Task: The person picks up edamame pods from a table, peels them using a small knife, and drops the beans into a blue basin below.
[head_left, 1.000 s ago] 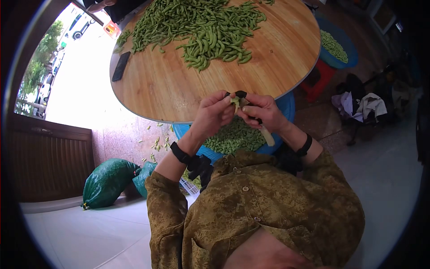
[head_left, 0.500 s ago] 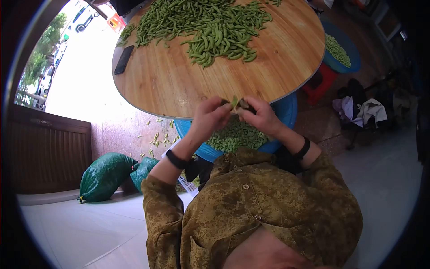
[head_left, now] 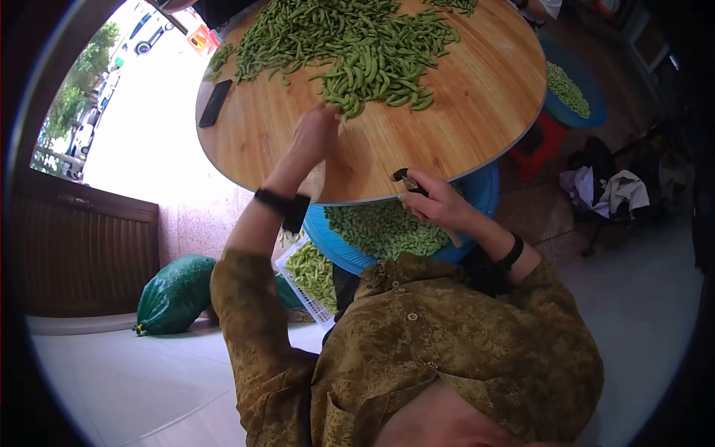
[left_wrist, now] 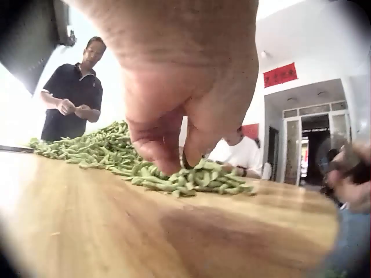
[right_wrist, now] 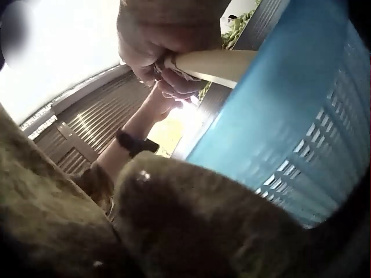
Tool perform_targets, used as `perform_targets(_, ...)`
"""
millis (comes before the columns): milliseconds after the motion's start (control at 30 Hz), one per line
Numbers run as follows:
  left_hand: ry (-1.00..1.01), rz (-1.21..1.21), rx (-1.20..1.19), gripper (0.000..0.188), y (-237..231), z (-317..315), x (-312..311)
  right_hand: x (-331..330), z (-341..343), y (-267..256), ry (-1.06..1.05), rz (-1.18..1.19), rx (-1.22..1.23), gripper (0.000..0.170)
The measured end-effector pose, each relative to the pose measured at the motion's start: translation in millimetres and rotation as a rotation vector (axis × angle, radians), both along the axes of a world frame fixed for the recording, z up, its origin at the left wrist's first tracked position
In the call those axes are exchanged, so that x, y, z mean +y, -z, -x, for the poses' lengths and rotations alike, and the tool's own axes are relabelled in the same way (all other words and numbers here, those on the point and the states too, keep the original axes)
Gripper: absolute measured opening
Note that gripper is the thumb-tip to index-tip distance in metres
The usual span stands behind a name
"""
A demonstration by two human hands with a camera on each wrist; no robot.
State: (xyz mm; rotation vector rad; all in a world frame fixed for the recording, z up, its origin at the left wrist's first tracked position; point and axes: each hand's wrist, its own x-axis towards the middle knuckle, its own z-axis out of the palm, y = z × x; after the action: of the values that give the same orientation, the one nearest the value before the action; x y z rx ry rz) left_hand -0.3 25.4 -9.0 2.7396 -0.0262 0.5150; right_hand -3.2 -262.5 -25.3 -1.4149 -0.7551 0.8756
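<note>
My left hand (head_left: 316, 132) reaches over the table to the near edge of a heap of green soybean pods (head_left: 372, 71). In the left wrist view its fingers (left_wrist: 159, 147) point down among the pods (left_wrist: 194, 179), thumb and fingertips close together; I cannot tell whether they pinch one. My right hand (head_left: 439, 203) stays by the table's front edge, gripping a tool with a pale handle (right_wrist: 217, 65). Something black covers a fingertip (head_left: 401, 174) of that hand. Below it, shelled green beans (head_left: 391, 227) fill a blue basket (head_left: 339, 249).
The round wooden table (head_left: 261, 149) carries a dark phone-like slab (head_left: 215, 103) at its left. A white crate (head_left: 287, 264) of pods or husks and a green sack (head_left: 175, 294) stand on the floor. Another blue basin (head_left: 596, 89) holds beans. A person (left_wrist: 72, 98) stands across the table.
My left hand has left my right hand and moved forward and left to the heap. Earlier both hands met around a small green pod. The right hand stays near the table edge with its tool.
</note>
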Motion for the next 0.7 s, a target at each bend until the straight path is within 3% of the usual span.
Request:
perform_targets(100,-0.137,-0.075,-0.048,0.016,29,-44,8,-3,-2,0,0.021,-0.048,0.052,0.033)
perform_targets(200,-0.121,-0.002,-0.112,0.019,34,-50,4,-6,-5,2,0.034,-0.094,0.140,0.034)
perform_targets(267,-0.154,0.011,0.037,0.019,34,-45,-2,-4,-7,5,0.042,-0.127,0.211,0.034)
perform_targets(400,-0.063,0.051,-0.029,0.016,33,-31,-9,4,-11,8,0.125,-0.192,0.318,0.036)
perform_targets(600,-0.032,0.421,0.064,0.020,15,-6,-23,9,-18,7,0.174,-0.250,0.504,0.036)
perform_targets(667,0.037,0.925,0.186,0.017,3,13,-45,7,-15,5,0.185,-0.230,0.525,0.036)
perform_targets(700,0.060,1.005,0.241,0.012,-7,24,-57,7,-13,-2,0.150,-0.282,0.521,0.033)
